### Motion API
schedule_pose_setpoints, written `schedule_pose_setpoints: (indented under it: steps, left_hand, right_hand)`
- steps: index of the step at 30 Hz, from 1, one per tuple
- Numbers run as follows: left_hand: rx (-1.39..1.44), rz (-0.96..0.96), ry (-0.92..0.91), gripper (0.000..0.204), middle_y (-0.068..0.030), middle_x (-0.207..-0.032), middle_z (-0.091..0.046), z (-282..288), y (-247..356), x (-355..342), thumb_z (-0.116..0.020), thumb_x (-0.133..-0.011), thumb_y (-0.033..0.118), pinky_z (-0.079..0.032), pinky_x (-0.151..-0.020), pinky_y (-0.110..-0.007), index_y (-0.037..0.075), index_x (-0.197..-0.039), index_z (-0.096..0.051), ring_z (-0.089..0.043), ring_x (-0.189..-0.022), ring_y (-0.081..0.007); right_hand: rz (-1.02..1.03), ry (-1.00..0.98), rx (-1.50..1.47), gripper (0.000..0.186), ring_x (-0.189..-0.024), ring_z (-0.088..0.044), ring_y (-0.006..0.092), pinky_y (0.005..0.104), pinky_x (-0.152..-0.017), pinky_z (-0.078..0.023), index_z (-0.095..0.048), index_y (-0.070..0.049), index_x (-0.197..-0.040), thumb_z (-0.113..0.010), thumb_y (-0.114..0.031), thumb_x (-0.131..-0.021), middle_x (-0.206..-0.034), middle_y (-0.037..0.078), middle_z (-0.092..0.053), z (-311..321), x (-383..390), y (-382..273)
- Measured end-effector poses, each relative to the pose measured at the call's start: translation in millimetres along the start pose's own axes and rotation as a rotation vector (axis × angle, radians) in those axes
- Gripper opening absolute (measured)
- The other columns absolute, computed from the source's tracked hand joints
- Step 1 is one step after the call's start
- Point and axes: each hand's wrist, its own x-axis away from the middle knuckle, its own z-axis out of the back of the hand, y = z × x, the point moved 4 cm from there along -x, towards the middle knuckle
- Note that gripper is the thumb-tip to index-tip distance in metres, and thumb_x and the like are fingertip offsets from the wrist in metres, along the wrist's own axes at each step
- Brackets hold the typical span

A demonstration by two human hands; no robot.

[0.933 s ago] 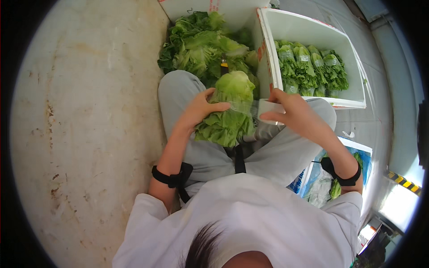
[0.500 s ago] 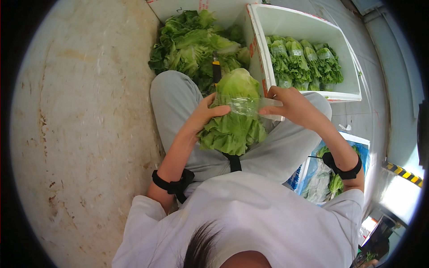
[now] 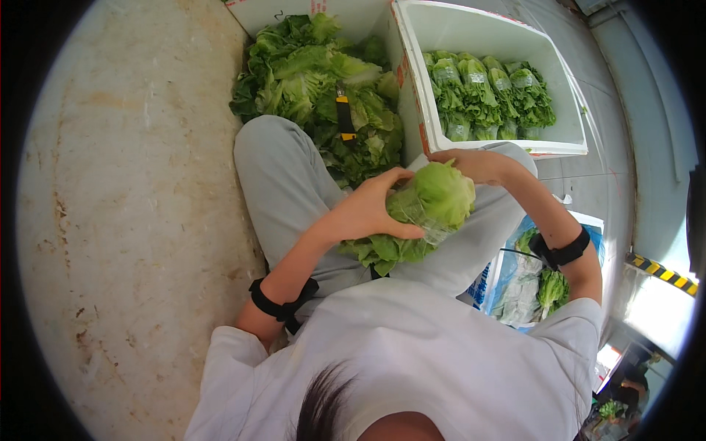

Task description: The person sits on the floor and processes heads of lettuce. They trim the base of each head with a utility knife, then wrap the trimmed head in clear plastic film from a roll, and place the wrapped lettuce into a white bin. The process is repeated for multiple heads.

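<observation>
A head of green lettuce (image 3: 448, 192) lies tilted over my lap, its pale base end toward the right and its leafy end toward the lower left. My left hand (image 3: 368, 209) is closed around it, thumb in front and fingers over the far side. Clear plastic film (image 3: 434, 234) wraps its middle. Behind the base end is my right hand (image 3: 479, 166), its fingers closed at a whitish, see-through strip of the film (image 3: 418, 163). The lettuce hides part of those fingertips.
Loose lettuce leaves (image 3: 294, 73) pile up beyond my knees, with a black and yellow utility knife (image 3: 345, 116) on them. A white foam box (image 3: 414, 88) at the far right holds several wrapped lettuces (image 3: 482, 92). Another box with blue lining (image 3: 597, 246) stands by my right elbow.
The lettuce has turned from upright to tilted, its base end swinging right and nearer. My left hand has moved right with it, and my right hand has gone behind it with the film.
</observation>
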Motion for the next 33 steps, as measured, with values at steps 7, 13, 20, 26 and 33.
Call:
schedule_pose_setpoints:
  steps: [7,13,20,26,33]
  left_hand:
    - [-0.146,0.067,-0.023,0.086,-0.0179,-0.117,-0.049,-27.6,-19.4,-14.6,-0.081,-0.058,0.04,-0.038,-0.094,-0.032,-0.005,-0.12,-0.041,-0.048,-0.11,-0.0262]
    - [0.058,0.207,0.119,0.087,-0.0161,-0.117,-0.052,-19.9,-53.7,-30.3,-0.081,-0.059,0.041,-0.039,-0.093,-0.033,-0.005,-0.123,-0.043,-0.05,-0.108,-0.0253]
    - [0.382,-0.023,0.405,0.077,-0.012,-0.115,-0.052,45.4,-50.1,-5.0,-0.081,-0.064,0.029,-0.04,-0.092,-0.032,-0.002,-0.123,-0.042,-0.05,-0.106,-0.0196]
    - [0.194,-0.07,0.581,0.078,-0.015,-0.112,-0.053,87.1,-17.3,22.5,-0.082,-0.062,0.022,-0.044,-0.086,-0.029,-0.006,-0.123,-0.042,-0.054,-0.101,-0.019]
    - [0.263,0.053,0.41,0.08,-0.0149,-0.118,-0.052,61.0,-6.4,12.6,-0.082,-0.061,0.02,-0.044,-0.088,-0.029,-0.008,-0.124,-0.043,-0.053,-0.104,-0.0183]
  right_hand:
    - [-0.049,0.146,-0.472,0.061,-0.094,-0.057,0.0162,0.0268,-0.078,-0.046,-0.039,0.009,-0.127,-0.066,-0.017,-0.079,-0.12,0.014,-0.053,-6.0,-4.4,-27.5]
    - [0.073,0.244,-0.219,0.04,-0.091,-0.057,0.0189,0.0282,-0.083,-0.041,-0.056,0.01,-0.106,-0.067,-0.014,-0.076,-0.101,0.014,-0.063,-22.5,-23.8,-72.8]
    - [0.458,0.411,0.159,0.049,-0.1,-0.058,0.0299,0.0325,-0.081,-0.045,-0.051,0.007,-0.112,-0.068,-0.023,-0.077,-0.107,0.022,-0.06,-69.6,18.1,-117.9]
    - [0.413,0.393,0.152,0.045,-0.089,-0.06,0.0249,0.0318,-0.077,-0.046,-0.053,0.006,-0.107,-0.068,-0.024,-0.078,-0.101,0.02,-0.062,-53.4,56.3,-97.8]
    - [0.166,0.367,0.318,0.053,-0.085,-0.062,0.0334,0.0354,-0.074,-0.048,-0.056,0.008,-0.104,-0.074,-0.029,-0.07,-0.089,0.021,-0.064,-10.8,54.5,-61.3]
